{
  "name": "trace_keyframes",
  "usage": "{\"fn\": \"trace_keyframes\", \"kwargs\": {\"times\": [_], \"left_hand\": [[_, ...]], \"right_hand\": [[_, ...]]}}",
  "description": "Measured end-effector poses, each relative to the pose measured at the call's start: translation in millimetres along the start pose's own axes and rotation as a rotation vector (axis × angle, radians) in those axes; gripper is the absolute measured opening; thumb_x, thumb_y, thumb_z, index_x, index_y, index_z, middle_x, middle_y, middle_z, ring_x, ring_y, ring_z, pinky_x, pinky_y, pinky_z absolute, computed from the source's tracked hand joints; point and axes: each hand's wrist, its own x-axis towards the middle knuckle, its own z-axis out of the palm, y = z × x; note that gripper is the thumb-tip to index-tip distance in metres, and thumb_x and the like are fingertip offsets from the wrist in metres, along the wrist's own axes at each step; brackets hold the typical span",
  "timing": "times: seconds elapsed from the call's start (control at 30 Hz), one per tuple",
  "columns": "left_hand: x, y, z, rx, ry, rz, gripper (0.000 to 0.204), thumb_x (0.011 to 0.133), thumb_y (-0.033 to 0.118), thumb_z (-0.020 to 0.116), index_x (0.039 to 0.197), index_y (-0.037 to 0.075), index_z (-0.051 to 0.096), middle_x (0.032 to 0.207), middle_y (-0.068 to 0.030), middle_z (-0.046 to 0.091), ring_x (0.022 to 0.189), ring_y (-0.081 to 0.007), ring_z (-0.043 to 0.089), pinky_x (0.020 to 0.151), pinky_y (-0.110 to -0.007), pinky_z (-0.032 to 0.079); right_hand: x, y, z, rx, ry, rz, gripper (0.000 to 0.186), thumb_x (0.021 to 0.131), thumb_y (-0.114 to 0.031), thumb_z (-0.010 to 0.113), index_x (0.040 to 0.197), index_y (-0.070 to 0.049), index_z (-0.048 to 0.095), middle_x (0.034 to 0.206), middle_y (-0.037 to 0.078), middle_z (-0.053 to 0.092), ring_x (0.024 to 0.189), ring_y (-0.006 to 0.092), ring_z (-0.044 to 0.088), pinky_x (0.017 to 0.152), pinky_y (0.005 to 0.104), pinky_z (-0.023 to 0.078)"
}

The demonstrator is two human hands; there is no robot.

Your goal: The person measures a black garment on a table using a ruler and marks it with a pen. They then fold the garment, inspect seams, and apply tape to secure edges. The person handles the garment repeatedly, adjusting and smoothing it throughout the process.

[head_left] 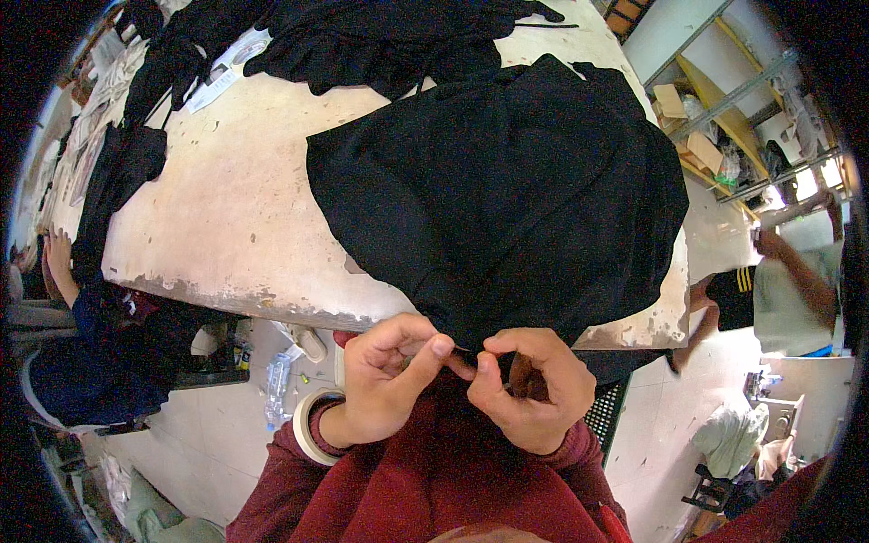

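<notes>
A large piece of black cloth (516, 190), perhaps a garment, is spread over the near right part of the worn pale table, its near end drawn over the edge toward me. My left hand (385, 376) pinches that near end between thumb and forefinger. Close beside it, my right hand (539, 385) pinches the same cloth, its fingers curled. The two pinches almost meet in front of my dark red top. Around my left wrist sits a wide cream ring (312, 427) that looks like a roll of tape. Exactly what part of the cloth lies between the fingertips is too small to make out.
More black garments (380, 41) lie across the far side of the table (226, 199), next to a white paper (213, 90). At left, another person's hand (60, 262) rests by black cloth. Plastic bottles (279, 389) stand on the floor. Shelving (724, 118) rises at right.
</notes>
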Motion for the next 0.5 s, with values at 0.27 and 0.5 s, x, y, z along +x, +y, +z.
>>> {"fn": "trace_keyframes", "kwargs": {"times": [0.27,0.5], "left_hand": [[-3.5,-4.0,1.5,0.153,0.025,-0.019,0.005,0.094,0.002,0.059,0.098,-0.002,0.059,0.087,-0.0047,0.066,0.076,-0.0086,0.063,0.069,-0.022,0.051],[2.4,-9.6,-7.8,-0.145,0.017,-0.163,0.01,0.099,0.013,0.053,0.096,0.004,0.053,0.085,-0.0047,0.064,0.07,-0.0175,0.07,0.058,-0.021,0.045]], "right_hand": [[3.1,6.4,11.6,-0.277,0.02,-0.237,0.029,0.069,-0.007,0.076,0.094,-0.004,0.06,0.068,0.005,0.057,0.056,0.0202,0.059,0.053,0.0282,0.049],[-3.2,9.7,12.1,0.454,-0.005,0.134,0.007,0.093,0.0,0.056,0.099,0.003,0.056,0.081,0.01,0.063,0.069,0.0122,0.06,0.062,0.0237,0.05]]}}
